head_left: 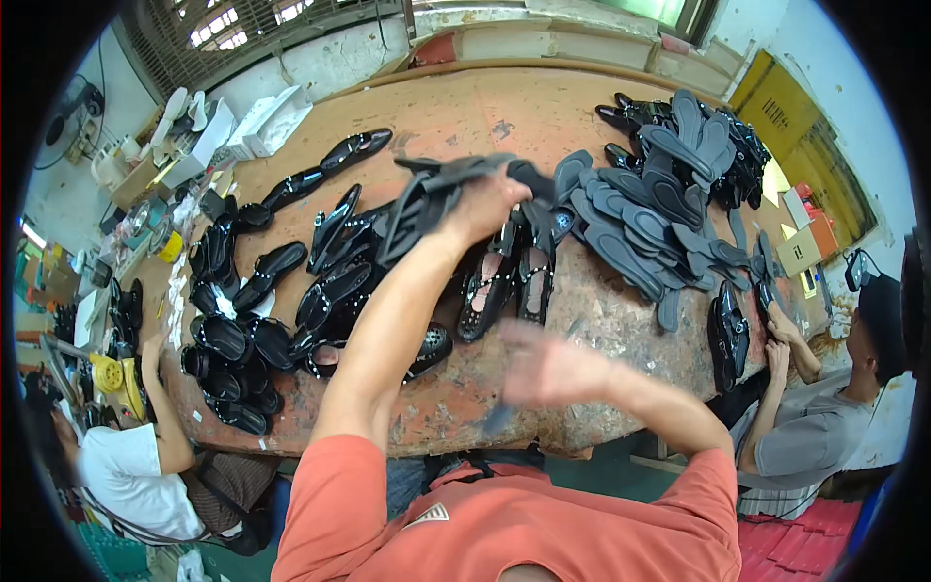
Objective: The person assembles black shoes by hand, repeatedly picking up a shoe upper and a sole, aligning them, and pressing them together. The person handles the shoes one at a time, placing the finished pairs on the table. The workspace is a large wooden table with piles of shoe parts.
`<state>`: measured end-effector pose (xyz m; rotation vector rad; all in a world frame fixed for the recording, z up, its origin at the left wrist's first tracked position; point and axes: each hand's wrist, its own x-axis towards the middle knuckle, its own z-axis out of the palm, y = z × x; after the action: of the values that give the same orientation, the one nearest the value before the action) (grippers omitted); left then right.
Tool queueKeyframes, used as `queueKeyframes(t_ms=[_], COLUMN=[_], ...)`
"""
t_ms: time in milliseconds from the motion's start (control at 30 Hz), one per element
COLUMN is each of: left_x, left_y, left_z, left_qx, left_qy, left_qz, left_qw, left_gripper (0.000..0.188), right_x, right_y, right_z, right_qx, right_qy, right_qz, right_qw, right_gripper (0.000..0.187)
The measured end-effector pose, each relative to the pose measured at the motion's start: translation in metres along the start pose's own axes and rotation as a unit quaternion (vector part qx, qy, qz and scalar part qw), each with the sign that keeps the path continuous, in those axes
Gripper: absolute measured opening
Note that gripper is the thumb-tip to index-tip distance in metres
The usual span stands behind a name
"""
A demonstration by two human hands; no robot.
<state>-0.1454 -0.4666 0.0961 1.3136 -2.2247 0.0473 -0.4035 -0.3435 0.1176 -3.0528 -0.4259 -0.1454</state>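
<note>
My left hand (488, 206) reaches over the middle of the table, closed around a fanned bundle of dark grey insoles (423, 202) that is blurred by motion. Just below it stands a pair of black studded shoes (487, 291) with pale linings. My right hand (555, 371) hovers near the table's front edge, its fingers smeared. A dark blue-grey flat piece (498, 417) shows beneath that hand; whether the fingers grip it is unclear. To the right lies a heap of grey insoles (630, 218).
Many black shoes (335, 296) crowd the left part of the table (499, 112). More black shoes (742, 155) lie behind the insoles. A person in white (131, 466) sits at left. Another in grey (810, 417) works at right beside a black shoe (727, 335). White boxes (267, 121) stand back left.
</note>
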Motion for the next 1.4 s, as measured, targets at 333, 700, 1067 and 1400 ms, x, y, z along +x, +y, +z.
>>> queueKeyframes(t_ms=[333, 700, 1067, 1400], left_x=[-0.136, -0.236, -0.352, -0.41], left_y=[0.107, 0.171, 0.151, 0.209], left_z=[0.028, -0.057, 0.012, -0.011], left_qx=[-0.003, -0.193, -0.188, -0.373], left_qy=[0.147, 0.186, 0.084, 0.222], left_qz=[-0.264, -0.412, -0.402, -0.679], left_qw=[0.953, 0.871, 0.892, 0.592], left_gripper=[0.053, 0.019, 0.021, 0.028], right_x=[-0.1, -0.092, -0.018, 0.064], right_y=[-0.052, -0.079, -0.032, -0.042], right_z=[0.108, 0.111, 0.051, 0.106], right_qx=[0.105, 0.213, 0.242, 0.282], right_qy=[0.168, 0.257, 0.009, 0.05], right_qz=[0.664, 0.716, 0.302, 0.158], right_qw=[0.721, 0.613, 0.922, 0.945], right_gripper=[0.045, 0.058, 0.032, 0.024])
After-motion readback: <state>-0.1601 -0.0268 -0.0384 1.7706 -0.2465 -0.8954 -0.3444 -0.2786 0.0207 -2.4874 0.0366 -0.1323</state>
